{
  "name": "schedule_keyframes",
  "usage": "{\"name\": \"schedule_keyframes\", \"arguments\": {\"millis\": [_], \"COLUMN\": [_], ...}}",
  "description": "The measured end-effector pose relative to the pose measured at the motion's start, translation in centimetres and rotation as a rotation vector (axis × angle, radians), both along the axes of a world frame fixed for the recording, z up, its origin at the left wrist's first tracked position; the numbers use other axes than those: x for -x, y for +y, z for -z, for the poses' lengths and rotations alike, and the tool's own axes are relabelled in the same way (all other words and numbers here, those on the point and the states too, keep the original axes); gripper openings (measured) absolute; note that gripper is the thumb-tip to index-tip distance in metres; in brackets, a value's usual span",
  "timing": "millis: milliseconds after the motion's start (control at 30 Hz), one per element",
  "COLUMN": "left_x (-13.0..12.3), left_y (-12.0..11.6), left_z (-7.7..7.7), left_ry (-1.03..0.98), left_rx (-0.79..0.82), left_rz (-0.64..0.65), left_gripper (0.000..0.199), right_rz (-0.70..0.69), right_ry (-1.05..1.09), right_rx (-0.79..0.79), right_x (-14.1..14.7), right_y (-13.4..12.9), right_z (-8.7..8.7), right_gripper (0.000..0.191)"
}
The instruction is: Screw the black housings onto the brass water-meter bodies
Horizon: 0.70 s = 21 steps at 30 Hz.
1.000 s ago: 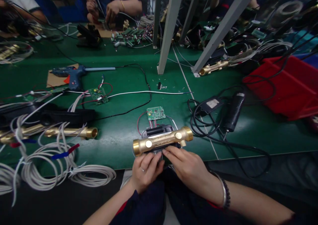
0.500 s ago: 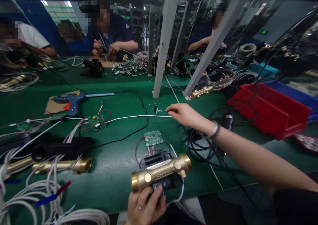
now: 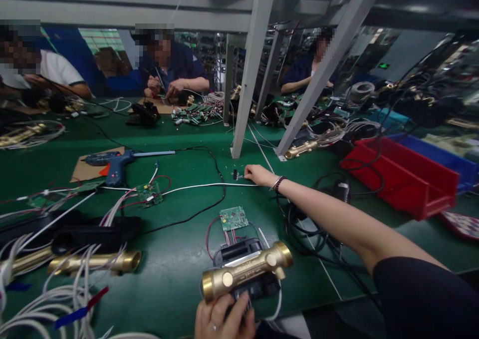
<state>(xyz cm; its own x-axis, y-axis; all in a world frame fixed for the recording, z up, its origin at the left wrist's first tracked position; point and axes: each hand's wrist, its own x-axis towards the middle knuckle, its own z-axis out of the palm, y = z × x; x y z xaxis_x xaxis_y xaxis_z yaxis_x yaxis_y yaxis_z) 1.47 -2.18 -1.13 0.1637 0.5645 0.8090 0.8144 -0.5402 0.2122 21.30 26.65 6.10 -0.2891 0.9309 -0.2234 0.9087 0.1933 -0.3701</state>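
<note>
At the bottom centre, my left hand (image 3: 226,316) is closed around the near side of a brass pipe fitting (image 3: 249,271) with a black plastic housing (image 3: 258,288) attached. Red and white wires lead from the fitting's far side to a green circuit board (image 3: 234,218) lying on the bench. Farther out, my right hand (image 3: 259,174) reaches to small white bits (image 3: 240,176) beside a tiny black block (image 3: 235,173). Its fingertips are pinched together; whatever is between them is too small to make out. A white cable (image 3: 202,186) runs close below that hand.
A blue glue gun (image 3: 117,167) lies on cardboard at the left. Another wired circuit board (image 3: 149,192), brass fittings (image 3: 97,263) and coiled white cables (image 3: 41,306) fill the left side. Black cables (image 3: 305,229) and a red bin (image 3: 400,179) are at the right. Metal posts (image 3: 252,69) rise ahead.
My right hand has moved slightly left to the white bits, and its fingers have drawn together. My left hand stays on the brass pipe fitting. The view has tilted up a little.
</note>
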Motion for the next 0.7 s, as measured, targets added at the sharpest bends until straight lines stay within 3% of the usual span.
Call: {"name": "schedule_keyframes", "arguments": {"millis": [133,267,367,467,533,600,700], "left_x": [-0.2,-0.5,-0.6,-0.6,-0.7,-0.7,-0.8], "left_y": [0.4,0.5,0.4,0.3,0.3,0.2,0.2], "left_z": [-0.8,-1.5,-1.9,-2.2,-2.2,-2.2,-2.0], "left_ry": [-0.054,-0.092,-0.068,-0.048,-0.038,-0.034,-0.036], "left_rx": [0.026,0.015,0.039,0.039,0.039,0.039,0.041], "left_rz": [0.023,0.031,0.019,0.002,-0.006,-0.012,-0.008], "left_gripper": [0.018,0.012,0.012,0.011,0.010,0.010,0.009], "right_rz": [0.048,0.069,0.057,-0.061,-0.231,-0.356,-0.371], "right_ry": [0.082,0.204,0.317,0.487,0.532,0.493,0.289], "right_rx": [-0.081,-0.186,-0.214,-0.258,-0.319,-0.356,-0.512], "right_x": [-0.3,-0.2,0.0,0.4,0.7,1.2,2.0], "right_y": [-1.2,-3.1,-7.6,-15.3,-20.7,-25.0,-28.1], "right_z": [-1.5,-4.6,-7.3,-9.0,-8.8,-7.2,-3.4], "right_gripper": [0.014,0.010,0.015,0.012,0.008,0.017,0.034]}}
